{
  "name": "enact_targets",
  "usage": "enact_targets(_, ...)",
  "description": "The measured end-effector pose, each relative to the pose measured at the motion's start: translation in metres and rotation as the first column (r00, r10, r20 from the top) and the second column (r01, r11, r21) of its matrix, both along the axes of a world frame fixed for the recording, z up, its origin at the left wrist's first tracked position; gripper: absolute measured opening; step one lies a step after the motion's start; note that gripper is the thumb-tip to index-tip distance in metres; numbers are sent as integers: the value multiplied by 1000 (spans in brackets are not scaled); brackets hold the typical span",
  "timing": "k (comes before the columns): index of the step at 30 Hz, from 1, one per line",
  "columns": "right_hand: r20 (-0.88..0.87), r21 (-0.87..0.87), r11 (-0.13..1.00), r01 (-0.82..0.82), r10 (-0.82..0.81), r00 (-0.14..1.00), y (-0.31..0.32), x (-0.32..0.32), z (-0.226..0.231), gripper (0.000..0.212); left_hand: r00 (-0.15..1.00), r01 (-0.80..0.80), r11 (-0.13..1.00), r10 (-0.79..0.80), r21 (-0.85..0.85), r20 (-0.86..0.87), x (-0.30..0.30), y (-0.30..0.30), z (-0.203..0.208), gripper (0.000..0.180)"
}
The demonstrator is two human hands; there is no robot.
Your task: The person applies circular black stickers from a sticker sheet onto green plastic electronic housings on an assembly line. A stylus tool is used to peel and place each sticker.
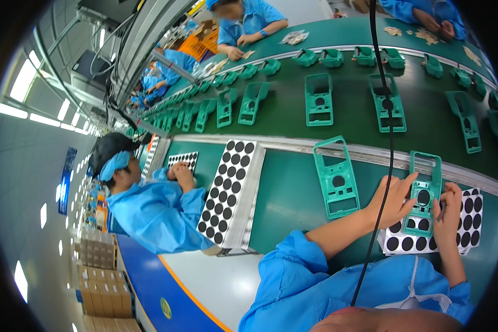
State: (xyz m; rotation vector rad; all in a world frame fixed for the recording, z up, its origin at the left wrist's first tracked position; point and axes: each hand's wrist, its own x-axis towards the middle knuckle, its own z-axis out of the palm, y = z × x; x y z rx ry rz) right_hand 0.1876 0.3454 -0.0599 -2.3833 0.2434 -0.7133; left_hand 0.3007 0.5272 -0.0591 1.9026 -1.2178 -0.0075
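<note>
A green plastic frame [437, 171], with a large rectangular opening at its far end and a black round disc on its middle panel, lies over white sheets of black round stickers [393, 243]. Along the frame's right edge, my right hand [448, 213] is closed with bent fingers. From the left, my left hand [394, 198] reaches onto the frame, its fingers stretched and apart, with fingertips at the left edge near the disc. A second green frame [337, 193] with a black disc rests on the table to the left of my hands.
Beyond the table's metal rail, a dark green conveyor [282, 124] carries several green frames and smaller green housings [331, 58]. A tall stack of sticker sheets [227, 193] stands at left, beside a co-worker in blue [149, 207]. A black cable [392, 138] hangs across the view.
</note>
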Motion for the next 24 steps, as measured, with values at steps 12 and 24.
enact_targets(12, 114, 59, 998, 27, -34, 993, 6, -7, 2, 10, 958, 99, 965, -27, -242, 285, -2, 0, -1, 68)
enact_targets(24, 127, -82, 997, 7, 3, 992, -41, 25, 53, 9, 993, 38, 998, -43, 48, 109, 8, -3, 2, 43)
